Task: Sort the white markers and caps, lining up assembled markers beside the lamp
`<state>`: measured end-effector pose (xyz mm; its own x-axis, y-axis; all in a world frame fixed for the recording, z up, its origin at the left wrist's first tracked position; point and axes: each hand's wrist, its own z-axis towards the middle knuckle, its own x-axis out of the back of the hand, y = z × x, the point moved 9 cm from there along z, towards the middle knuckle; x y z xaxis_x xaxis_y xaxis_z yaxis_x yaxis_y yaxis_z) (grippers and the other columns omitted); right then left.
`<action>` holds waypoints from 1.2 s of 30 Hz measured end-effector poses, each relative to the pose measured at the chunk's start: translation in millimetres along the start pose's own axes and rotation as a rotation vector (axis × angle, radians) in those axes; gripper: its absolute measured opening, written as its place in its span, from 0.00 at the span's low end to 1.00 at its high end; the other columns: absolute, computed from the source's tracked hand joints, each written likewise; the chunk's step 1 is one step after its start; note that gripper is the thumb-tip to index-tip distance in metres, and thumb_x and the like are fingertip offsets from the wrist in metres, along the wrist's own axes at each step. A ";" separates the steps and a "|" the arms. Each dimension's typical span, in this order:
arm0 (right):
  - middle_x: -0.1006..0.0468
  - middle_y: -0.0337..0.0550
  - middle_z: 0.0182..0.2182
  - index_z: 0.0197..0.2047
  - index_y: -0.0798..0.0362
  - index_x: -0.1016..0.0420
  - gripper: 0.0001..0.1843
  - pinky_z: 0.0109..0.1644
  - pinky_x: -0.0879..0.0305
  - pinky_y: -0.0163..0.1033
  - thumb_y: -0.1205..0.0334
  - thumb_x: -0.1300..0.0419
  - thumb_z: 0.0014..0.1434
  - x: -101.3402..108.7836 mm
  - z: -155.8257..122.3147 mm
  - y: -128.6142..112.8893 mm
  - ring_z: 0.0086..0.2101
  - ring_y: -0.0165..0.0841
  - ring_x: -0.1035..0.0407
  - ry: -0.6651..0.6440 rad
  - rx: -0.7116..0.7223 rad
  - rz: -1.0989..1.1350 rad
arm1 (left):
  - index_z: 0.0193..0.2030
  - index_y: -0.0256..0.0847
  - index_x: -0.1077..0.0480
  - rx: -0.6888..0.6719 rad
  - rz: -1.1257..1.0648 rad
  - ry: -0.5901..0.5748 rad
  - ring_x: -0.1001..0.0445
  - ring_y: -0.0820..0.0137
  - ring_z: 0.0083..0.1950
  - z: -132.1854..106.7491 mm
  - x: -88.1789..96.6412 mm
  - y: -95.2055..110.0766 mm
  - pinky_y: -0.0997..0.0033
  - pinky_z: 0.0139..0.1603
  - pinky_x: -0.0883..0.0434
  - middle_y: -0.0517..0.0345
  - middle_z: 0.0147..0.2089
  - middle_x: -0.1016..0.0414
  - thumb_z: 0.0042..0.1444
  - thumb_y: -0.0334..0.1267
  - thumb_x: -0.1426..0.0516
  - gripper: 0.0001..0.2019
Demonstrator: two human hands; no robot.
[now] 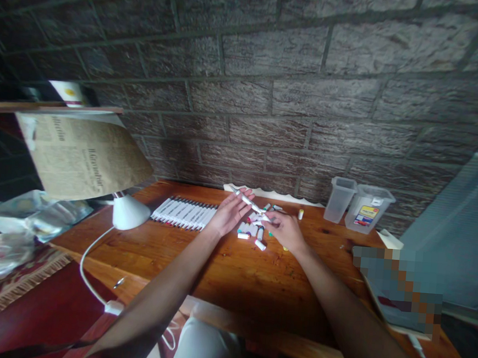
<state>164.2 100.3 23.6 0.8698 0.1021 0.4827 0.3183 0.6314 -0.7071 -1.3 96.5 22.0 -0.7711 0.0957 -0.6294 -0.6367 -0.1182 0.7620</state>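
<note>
My left hand (230,211) and my right hand (285,229) meet over the far part of a wooden table (232,267). Between them they hold a white marker (250,203), tilted, its upper end in the left fingers and its lower end pinched by the right. Under the hands lies a loose pile of markers (254,230) with coloured caps. To the left, a neat row of white markers (183,213) lies side by side on the table.
Two clear plastic tubs (359,206) stand at the back right by the brick wall. A white lamp (129,210) with a cord sits at the left, under a hanging newspaper (85,158). Plastic bags (20,222) lie far left. A blurred object (400,285) rests at right.
</note>
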 end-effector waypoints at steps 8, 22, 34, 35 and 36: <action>0.18 0.40 0.35 0.38 0.50 0.22 0.08 0.35 0.29 0.36 0.60 0.38 0.54 -3.0 0.0 1.3 0.30 0.33 0.24 -0.015 -0.006 0.009 | 0.49 0.40 0.29 0.014 -0.017 -0.018 0.31 0.66 0.61 -1.8 -3.4 -4.9 0.66 0.58 0.31 0.51 0.61 0.30 0.59 0.30 0.43 0.11; 0.17 0.43 0.36 0.39 0.52 0.22 0.10 0.37 0.28 0.37 0.59 0.38 0.53 -1.4 1.1 8.1 0.31 0.33 0.23 0.017 -0.056 0.077 | 0.50 0.41 0.29 -0.044 -0.037 0.043 0.29 0.69 0.59 1.2 5.7 4.0 0.71 0.55 0.29 0.53 0.58 0.28 0.59 0.32 0.42 0.11; 0.18 0.41 0.38 0.40 0.50 0.22 0.09 0.42 0.27 0.39 0.60 0.38 0.54 -1.0 0.5 6.1 0.33 0.34 0.23 0.026 -0.028 0.075 | 0.46 0.35 0.26 0.057 0.147 -0.113 0.26 0.60 0.56 -4.8 -14.5 -15.2 0.60 0.55 0.28 0.44 0.52 0.24 0.56 0.35 0.38 0.12; 0.18 0.42 0.39 0.40 0.50 0.22 0.09 0.42 0.27 0.39 0.60 0.38 0.54 -1.1 0.1 6.2 0.33 0.34 0.23 0.022 -0.030 0.070 | 0.46 0.34 0.26 0.054 0.181 -0.117 0.25 0.59 0.54 -4.7 -14.6 -16.1 0.61 0.53 0.27 0.44 0.50 0.23 0.55 0.35 0.38 0.12; 0.18 0.42 0.39 0.40 0.50 0.22 0.10 0.41 0.27 0.40 0.60 0.38 0.54 -1.5 -0.2 6.4 0.33 0.34 0.23 0.018 -0.033 0.066 | 0.46 0.34 0.25 0.047 0.213 -0.115 0.24 0.59 0.52 -4.4 -13.9 -16.4 0.63 0.50 0.26 0.43 0.49 0.22 0.54 0.36 0.37 0.13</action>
<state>165.1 104.0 18.3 0.8959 0.1283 0.4252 0.2720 0.5984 -0.7536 19.9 92.8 17.6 -0.8811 0.1862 -0.4347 -0.4574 -0.1019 0.8834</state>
